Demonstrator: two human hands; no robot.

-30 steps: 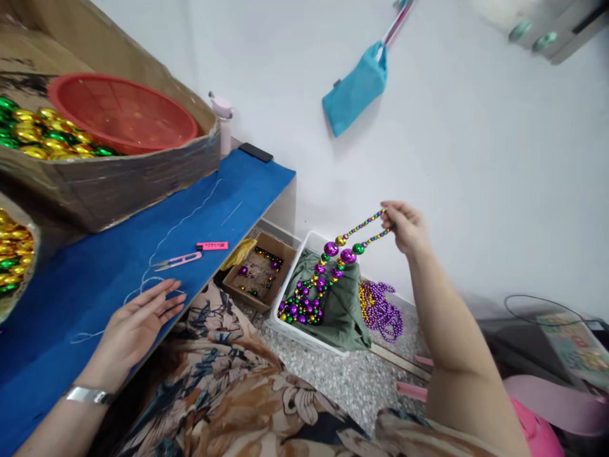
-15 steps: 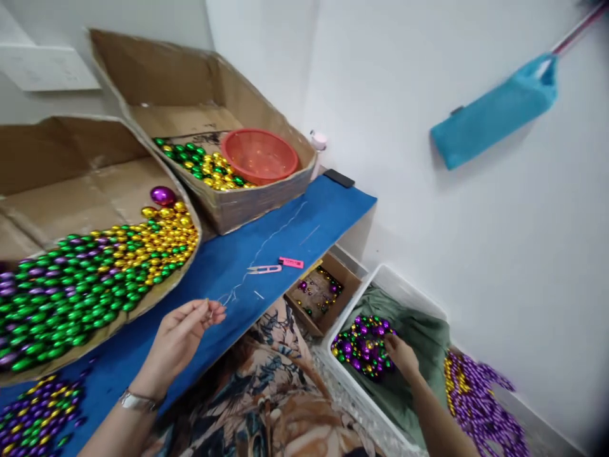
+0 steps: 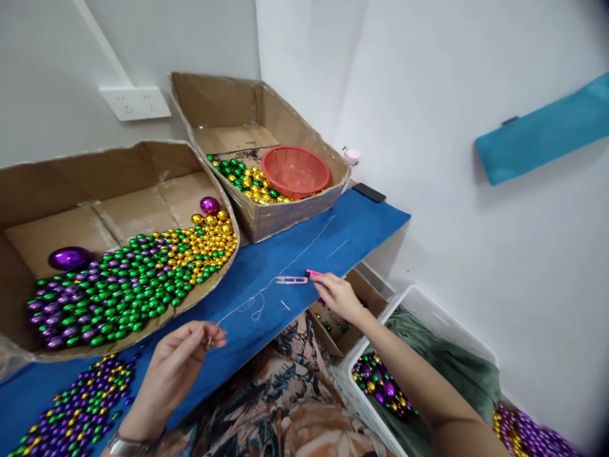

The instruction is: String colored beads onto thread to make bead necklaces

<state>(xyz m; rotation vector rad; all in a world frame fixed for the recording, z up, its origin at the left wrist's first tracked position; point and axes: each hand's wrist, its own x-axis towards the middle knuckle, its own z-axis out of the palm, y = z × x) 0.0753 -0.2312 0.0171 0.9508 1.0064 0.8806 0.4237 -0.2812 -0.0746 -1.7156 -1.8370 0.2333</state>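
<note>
My left hand [image 3: 193, 349] is closed in a pinch on the end of a thin white string [image 3: 254, 297], which runs loosely, with a loop, across the blue tabletop [image 3: 266, 254]. My right hand [image 3: 337, 297] is at the table's front edge, its fingers closed over the right part of a small pink lighter [image 3: 312, 273] with a black end. Touching or nearly touching those fingertips is a pair of pink thread snips [image 3: 291, 280]. A short white stick [image 3: 285, 305] and a thin needle-like piece [image 3: 337, 249] lie nearby.
Two cardboard trays [image 3: 257, 222] of green, gold and purple beads stand behind; one holds a red bowl [image 3: 295, 171]. Loose beads [image 3: 80, 406] lie at front left. Below the table are a small box [image 3: 371, 298] and a white bin [image 3: 457, 333] with bead strands on green cloth.
My right hand has left the bead strands in the white bin and come up to the pink lighter on the table. My left hand still pinches the string. The view has shifted left.
</note>
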